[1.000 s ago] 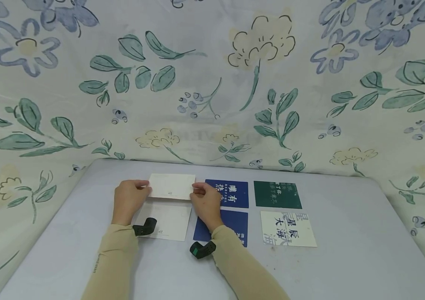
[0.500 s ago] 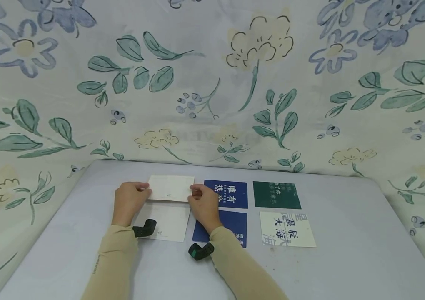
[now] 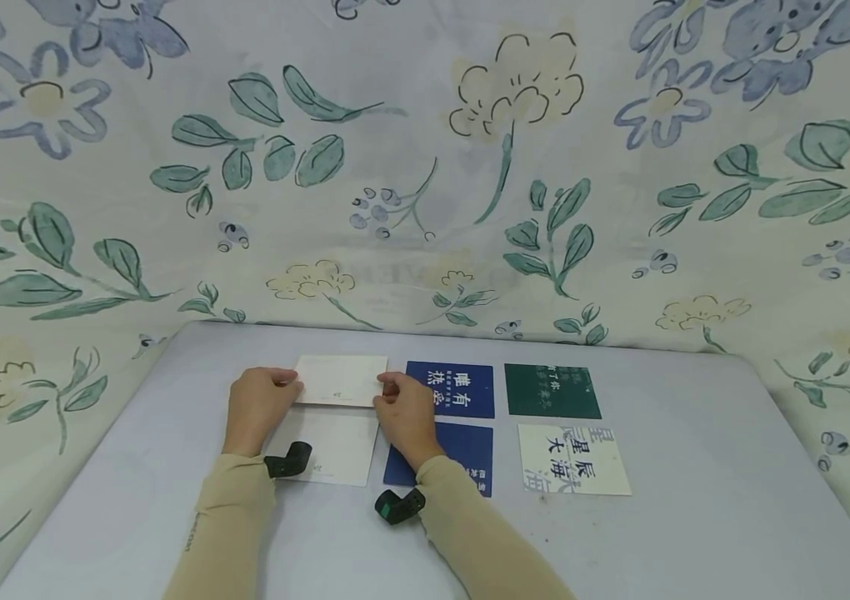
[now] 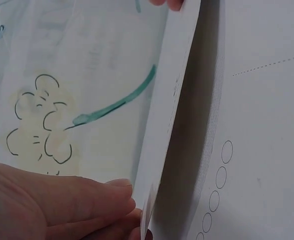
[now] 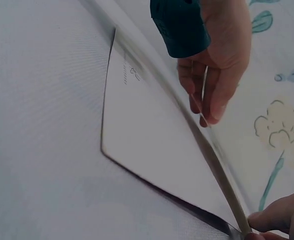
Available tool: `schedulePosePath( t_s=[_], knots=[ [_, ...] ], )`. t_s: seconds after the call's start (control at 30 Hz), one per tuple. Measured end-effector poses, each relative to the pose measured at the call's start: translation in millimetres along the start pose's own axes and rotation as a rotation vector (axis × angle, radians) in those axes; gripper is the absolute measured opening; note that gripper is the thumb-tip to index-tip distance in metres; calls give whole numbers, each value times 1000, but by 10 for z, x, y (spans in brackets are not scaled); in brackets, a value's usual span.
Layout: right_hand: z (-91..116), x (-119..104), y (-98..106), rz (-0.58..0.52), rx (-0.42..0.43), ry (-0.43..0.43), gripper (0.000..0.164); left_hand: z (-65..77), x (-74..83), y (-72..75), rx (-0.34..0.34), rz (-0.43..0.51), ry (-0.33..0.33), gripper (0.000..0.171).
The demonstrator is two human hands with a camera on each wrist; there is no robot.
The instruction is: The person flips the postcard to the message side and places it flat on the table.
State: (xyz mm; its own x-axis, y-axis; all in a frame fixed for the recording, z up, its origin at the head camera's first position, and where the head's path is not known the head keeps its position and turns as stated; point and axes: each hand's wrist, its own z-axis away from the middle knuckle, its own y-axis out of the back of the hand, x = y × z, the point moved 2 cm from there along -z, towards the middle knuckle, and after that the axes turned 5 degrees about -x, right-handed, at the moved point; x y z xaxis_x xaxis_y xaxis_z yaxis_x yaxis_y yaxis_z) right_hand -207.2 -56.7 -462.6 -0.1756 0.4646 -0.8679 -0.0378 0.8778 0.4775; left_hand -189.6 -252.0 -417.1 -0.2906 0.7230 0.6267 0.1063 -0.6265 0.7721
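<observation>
A white card point(image 3: 342, 381), blank but for a small mark near its lower edge, is held up at a tilt from the table. My left hand point(image 3: 260, 408) pinches its left edge between thumb and fingers; my right hand point(image 3: 406, 415) pinches its right edge. I cannot tell whether it is one card or a thin stack. Just in front lies another white card point(image 3: 338, 450), flat, partly behind my left wrist. A blue card with white characters point(image 3: 466, 390) and a second blue card point(image 3: 462, 454) lie beside my right hand, which covers parts of both.
Farther right lie a dark green card point(image 3: 552, 392) and a cream card with blue characters point(image 3: 575, 460). All rest on a white table point(image 3: 695, 467). A floral cloth point(image 3: 395, 250) rises behind the far edge. Each wrist wears a small black camera point(image 3: 290, 460).
The held card and both hands have come slightly lower and nearer in the head view, which itself has shifted a little. Both pinches stay the same, and the other cards still lie in place.
</observation>
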Motion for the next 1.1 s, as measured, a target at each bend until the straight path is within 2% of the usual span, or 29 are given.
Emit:
schedulePosePath(
  t_s=[0.3,0.73,0.9,1.1],
  knots=[
    [17,-23,-7,19,-5,12,27,6,-22,-5,-18,0,16,30],
    [5,-7,-26,37,-12,-2,29,14,-1,-15,3,2,21,28],
    [9,-4,-25,34,-10,-8,29,-8,-31,-17,-24,9,0,31],
    [22,-9,-27,27,-12,-23,29,-13,-30,-2,-33,13,11,35]
  ],
)
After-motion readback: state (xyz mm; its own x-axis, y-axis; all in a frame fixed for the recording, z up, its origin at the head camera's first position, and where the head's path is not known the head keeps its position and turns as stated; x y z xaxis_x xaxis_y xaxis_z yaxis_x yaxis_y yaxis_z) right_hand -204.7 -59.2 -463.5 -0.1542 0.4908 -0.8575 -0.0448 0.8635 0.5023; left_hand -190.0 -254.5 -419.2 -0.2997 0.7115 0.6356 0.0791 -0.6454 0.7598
